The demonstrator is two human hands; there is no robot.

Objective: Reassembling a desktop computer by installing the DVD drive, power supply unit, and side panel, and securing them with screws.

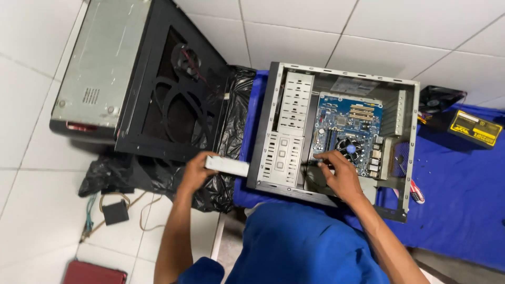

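An open grey computer case (pixel 407 152) lies on a blue cloth (pixel 457 210), with a blue motherboard (pixel 347 123) and its round cooler fan (pixel 348 147) inside. My right hand (pixel 339 173) reaches into the case, fingertips on the motherboard's lower left edge beside the fan; whether it grips something small is hidden. My left hand (pixel 195 171) holds the end of a flat white rectangular piece (pixel 227 166) just outside the case's left wall, above black plastic sheeting (pixel 226 126).
A second computer tower (pixel 100 63) lies on the white tiled floor at upper left, with a black perforated side panel (pixel 173 105) leaning on it. A small black box with cables (pixel 114 213), a red item (pixel 94 274), a black fan (pixel 436 100) and a yellow-labelled box (pixel 475 129) lie around.
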